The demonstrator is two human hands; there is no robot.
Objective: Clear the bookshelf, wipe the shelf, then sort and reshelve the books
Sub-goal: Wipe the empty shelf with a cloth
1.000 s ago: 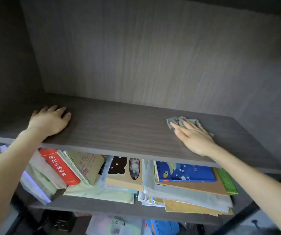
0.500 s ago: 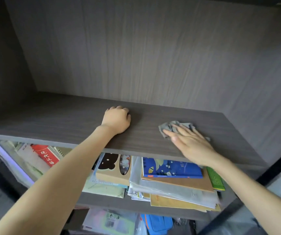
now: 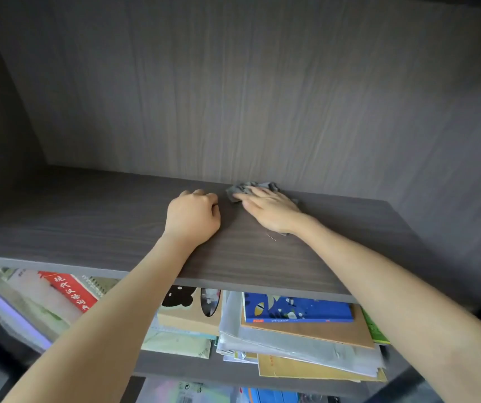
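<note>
Dark wood-grain shelf [image 3: 88, 228], right hand [image 3: 268, 210] flat on grey cloth [image 3: 240, 189], left hand [image 3: 192, 219] curled, empty, alongside; red Chinese-titled book [image 3: 70, 290] below.

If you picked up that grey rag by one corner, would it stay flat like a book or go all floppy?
Probably floppy: the grey rag lies bunched and wrinkled under the right hand, so it would likely droop. It looks thin, so probably very light. Pushed, it should slide easily on the smooth shelf, not roll.
</note>
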